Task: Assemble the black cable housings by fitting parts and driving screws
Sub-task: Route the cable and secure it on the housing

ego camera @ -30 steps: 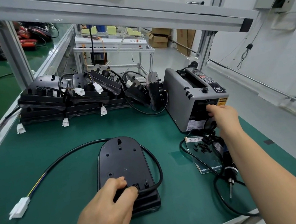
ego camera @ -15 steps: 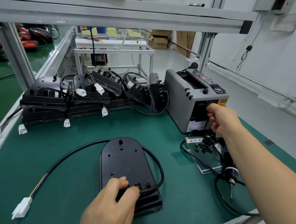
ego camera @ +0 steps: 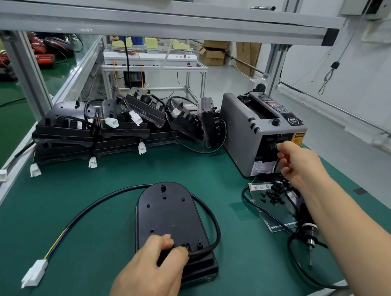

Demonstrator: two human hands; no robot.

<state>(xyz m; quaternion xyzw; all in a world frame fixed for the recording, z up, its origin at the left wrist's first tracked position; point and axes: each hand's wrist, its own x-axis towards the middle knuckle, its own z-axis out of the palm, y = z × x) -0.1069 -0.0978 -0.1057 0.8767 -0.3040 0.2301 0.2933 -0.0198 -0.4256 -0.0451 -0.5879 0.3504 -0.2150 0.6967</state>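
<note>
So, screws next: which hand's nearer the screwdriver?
Right. The right hand is at the tape dispenser just beyond the screwdriver; the left hand holds the housing, farther left.

Housing left of dispenser

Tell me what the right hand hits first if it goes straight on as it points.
The grey dispenser: the right hand points into its front opening, fingertips at or just short of it; depth is unclear. Nothing shows between them.
</note>
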